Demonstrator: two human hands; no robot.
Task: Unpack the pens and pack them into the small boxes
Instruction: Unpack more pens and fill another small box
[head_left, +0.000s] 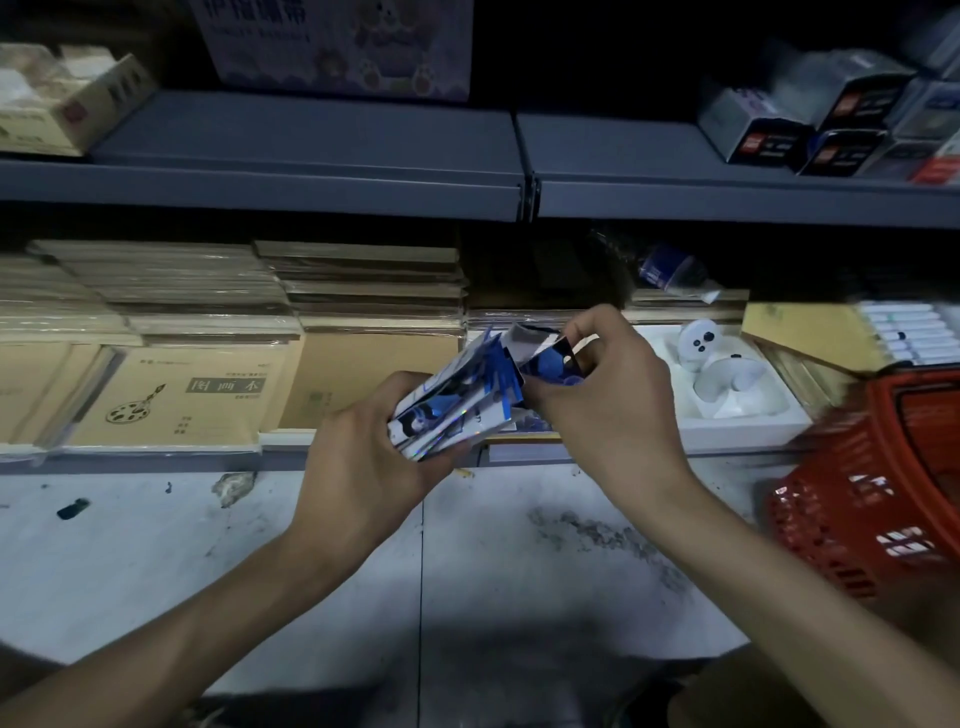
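Note:
A small blue-and-white printed box (457, 402) is held tilted in front of the lower shelf, its far end open with flaps sticking up. My left hand (363, 457) grips the box's near end from below. My right hand (608, 395) pinches the open flap (550, 358) at the far end. What is inside the box is hidden. A tray of white pens (906, 332) lies on the lower shelf at the far right.
Stacks of brown drawing books (192, 395) fill the lower shelf (156, 460) on the left. A white foam tray (727, 410) with a white device sits behind my right hand. A red plastic basket (872, 499) stands at the right. Boxes line the upper shelf (311, 156).

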